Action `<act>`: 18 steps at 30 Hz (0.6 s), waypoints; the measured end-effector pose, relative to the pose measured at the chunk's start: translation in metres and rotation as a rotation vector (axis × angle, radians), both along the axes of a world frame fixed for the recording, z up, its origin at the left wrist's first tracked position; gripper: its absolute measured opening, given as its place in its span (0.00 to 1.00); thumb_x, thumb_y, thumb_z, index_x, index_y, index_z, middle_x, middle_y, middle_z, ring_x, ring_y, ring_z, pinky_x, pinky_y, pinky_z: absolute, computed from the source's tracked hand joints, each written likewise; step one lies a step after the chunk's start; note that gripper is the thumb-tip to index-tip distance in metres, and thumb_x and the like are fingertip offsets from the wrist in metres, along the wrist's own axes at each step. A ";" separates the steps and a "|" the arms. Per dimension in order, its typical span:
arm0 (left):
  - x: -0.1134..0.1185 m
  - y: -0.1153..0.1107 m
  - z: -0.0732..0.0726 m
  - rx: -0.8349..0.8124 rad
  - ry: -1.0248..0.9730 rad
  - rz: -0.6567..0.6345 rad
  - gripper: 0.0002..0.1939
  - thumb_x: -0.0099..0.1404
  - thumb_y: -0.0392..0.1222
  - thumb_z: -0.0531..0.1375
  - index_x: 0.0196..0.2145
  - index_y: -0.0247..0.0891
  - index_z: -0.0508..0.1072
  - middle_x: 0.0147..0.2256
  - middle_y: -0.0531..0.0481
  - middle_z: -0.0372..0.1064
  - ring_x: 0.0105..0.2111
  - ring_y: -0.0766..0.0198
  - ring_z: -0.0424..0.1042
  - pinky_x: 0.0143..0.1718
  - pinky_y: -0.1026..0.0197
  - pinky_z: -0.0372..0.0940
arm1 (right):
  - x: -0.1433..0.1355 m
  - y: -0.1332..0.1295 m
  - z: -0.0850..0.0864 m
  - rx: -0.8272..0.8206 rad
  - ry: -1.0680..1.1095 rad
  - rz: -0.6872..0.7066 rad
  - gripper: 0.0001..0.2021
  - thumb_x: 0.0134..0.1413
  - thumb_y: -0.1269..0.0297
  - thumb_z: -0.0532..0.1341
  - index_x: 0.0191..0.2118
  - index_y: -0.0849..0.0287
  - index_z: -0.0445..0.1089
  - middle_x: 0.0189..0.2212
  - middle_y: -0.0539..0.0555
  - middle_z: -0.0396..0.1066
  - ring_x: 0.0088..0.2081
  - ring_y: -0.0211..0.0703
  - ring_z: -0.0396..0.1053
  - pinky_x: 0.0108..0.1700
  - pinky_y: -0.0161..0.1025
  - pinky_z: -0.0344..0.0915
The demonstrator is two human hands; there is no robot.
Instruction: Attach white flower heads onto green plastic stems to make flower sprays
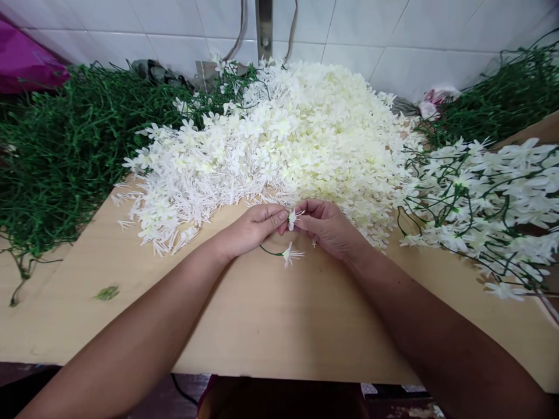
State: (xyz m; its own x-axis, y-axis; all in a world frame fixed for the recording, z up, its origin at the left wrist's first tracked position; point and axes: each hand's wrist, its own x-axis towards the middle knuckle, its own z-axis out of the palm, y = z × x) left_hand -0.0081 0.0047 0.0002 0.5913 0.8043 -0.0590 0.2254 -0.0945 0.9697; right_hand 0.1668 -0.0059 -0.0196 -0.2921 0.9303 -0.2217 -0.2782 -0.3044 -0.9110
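Close handling of a single white flower, seen from the head-worn view: located between the two hands, just above the wooden tabletop and in front of a broad heap of loose white blossoms. Left hand closed, thumb pressed to the bent forefinger, apparently gripping a green stem right beside the flower's base. Right hand with thumb and forefinger bent close about the thin spikes at the flower's front; whether pinching or merely touching, impossible to tell. Below the left hand, a second white flower at the end of the protruding stem. Judged from appearance, very light, probably of thin cloth or plastic: petals soft and easily creased, spikes fine and liable to bend, stem springy but firmer, perhaps a little slick. Best held by the narrow base, with a light fingertip pinch, petals left free; a squeeze across the petals likely to flatten them. To the left, a tangle of green stems; to the right, a bundle of flowered sprigs.
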 end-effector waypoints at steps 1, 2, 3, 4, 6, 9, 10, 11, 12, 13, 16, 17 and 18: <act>0.000 0.000 -0.001 0.022 0.007 -0.003 0.18 0.64 0.51 0.53 0.21 0.37 0.63 0.21 0.57 0.54 0.23 0.69 0.53 0.28 0.64 0.52 | -0.001 0.000 0.001 0.006 -0.017 -0.017 0.14 0.28 0.69 0.73 0.25 0.61 0.69 0.20 0.44 0.70 0.23 0.30 0.66 0.31 0.31 0.63; 0.001 0.001 -0.001 0.048 0.010 -0.011 0.18 0.64 0.50 0.53 0.21 0.37 0.62 0.21 0.56 0.54 0.23 0.69 0.53 0.28 0.64 0.52 | -0.002 0.000 0.002 0.010 -0.039 -0.030 0.14 0.28 0.69 0.73 0.24 0.61 0.69 0.19 0.44 0.69 0.22 0.30 0.65 0.29 0.31 0.62; 0.001 0.001 -0.002 0.076 0.010 -0.018 0.17 0.64 0.48 0.52 0.20 0.37 0.61 0.21 0.56 0.54 0.23 0.69 0.54 0.28 0.64 0.52 | -0.002 -0.001 0.003 0.012 -0.064 -0.039 0.14 0.27 0.69 0.73 0.23 0.61 0.69 0.18 0.44 0.68 0.21 0.29 0.63 0.27 0.30 0.60; 0.002 0.001 -0.004 0.099 0.012 -0.024 0.17 0.64 0.47 0.52 0.20 0.38 0.60 0.21 0.56 0.55 0.23 0.69 0.54 0.28 0.64 0.52 | -0.003 -0.002 0.004 0.012 -0.089 -0.049 0.13 0.27 0.68 0.73 0.22 0.61 0.68 0.17 0.44 0.68 0.20 0.29 0.62 0.25 0.30 0.58; 0.003 0.000 -0.007 0.124 0.025 -0.022 0.16 0.64 0.45 0.51 0.20 0.38 0.58 0.21 0.55 0.55 0.23 0.70 0.55 0.27 0.65 0.52 | -0.003 -0.003 0.006 0.003 -0.128 -0.069 0.13 0.27 0.67 0.72 0.21 0.61 0.68 0.16 0.44 0.67 0.19 0.28 0.60 0.23 0.29 0.55; 0.005 -0.001 -0.012 0.127 0.047 0.008 0.16 0.63 0.44 0.51 0.19 0.38 0.58 0.20 0.55 0.55 0.22 0.70 0.55 0.27 0.65 0.52 | -0.004 -0.006 0.009 0.003 -0.162 -0.103 0.12 0.26 0.68 0.71 0.19 0.61 0.67 0.17 0.44 0.68 0.20 0.28 0.61 0.25 0.29 0.56; 0.006 -0.001 -0.012 0.124 0.045 0.015 0.16 0.63 0.44 0.51 0.19 0.38 0.58 0.20 0.55 0.55 0.22 0.70 0.55 0.27 0.65 0.52 | -0.004 -0.006 0.008 0.006 -0.167 -0.107 0.12 0.26 0.68 0.71 0.19 0.61 0.67 0.17 0.44 0.68 0.21 0.28 0.62 0.26 0.29 0.57; 0.006 -0.001 -0.013 0.117 0.038 0.025 0.16 0.63 0.45 0.51 0.19 0.38 0.58 0.20 0.55 0.55 0.22 0.70 0.55 0.26 0.65 0.52 | -0.005 -0.006 0.008 0.011 -0.170 -0.108 0.12 0.26 0.68 0.71 0.19 0.61 0.67 0.17 0.44 0.68 0.21 0.29 0.63 0.26 0.29 0.58; 0.007 -0.001 -0.013 0.105 0.028 0.038 0.17 0.63 0.46 0.52 0.19 0.38 0.58 0.20 0.56 0.55 0.22 0.70 0.54 0.26 0.65 0.52 | -0.007 -0.006 0.007 0.022 -0.173 -0.115 0.12 0.27 0.67 0.70 0.20 0.61 0.66 0.17 0.44 0.68 0.22 0.29 0.63 0.27 0.30 0.58; 0.008 0.000 -0.013 0.091 0.014 0.052 0.18 0.63 0.47 0.53 0.19 0.37 0.59 0.20 0.56 0.55 0.22 0.70 0.54 0.26 0.65 0.51 | -0.008 -0.006 0.006 0.042 -0.177 -0.123 0.11 0.28 0.67 0.70 0.20 0.60 0.65 0.17 0.44 0.68 0.22 0.30 0.63 0.28 0.30 0.59; 0.008 0.004 -0.014 0.039 -0.069 0.059 0.21 0.62 0.55 0.56 0.20 0.36 0.63 0.19 0.56 0.56 0.21 0.71 0.54 0.26 0.65 0.52 | -0.011 -0.005 0.008 0.158 -0.231 -0.142 0.10 0.34 0.65 0.67 0.22 0.59 0.64 0.19 0.44 0.67 0.24 0.32 0.65 0.30 0.33 0.61; 0.007 0.005 -0.015 0.021 -0.108 0.052 0.23 0.62 0.58 0.56 0.21 0.36 0.65 0.20 0.55 0.57 0.22 0.70 0.56 0.26 0.65 0.53 | -0.009 -0.006 0.012 0.212 -0.270 -0.137 0.09 0.35 0.65 0.66 0.23 0.59 0.64 0.20 0.45 0.68 0.24 0.33 0.66 0.30 0.34 0.61; 0.007 0.006 -0.016 0.006 -0.146 0.043 0.25 0.61 0.61 0.56 0.22 0.35 0.66 0.20 0.54 0.59 0.22 0.69 0.58 0.27 0.64 0.54 | -0.005 -0.008 0.019 0.269 -0.324 -0.127 0.09 0.37 0.65 0.66 0.24 0.59 0.65 0.21 0.46 0.68 0.25 0.34 0.66 0.30 0.34 0.62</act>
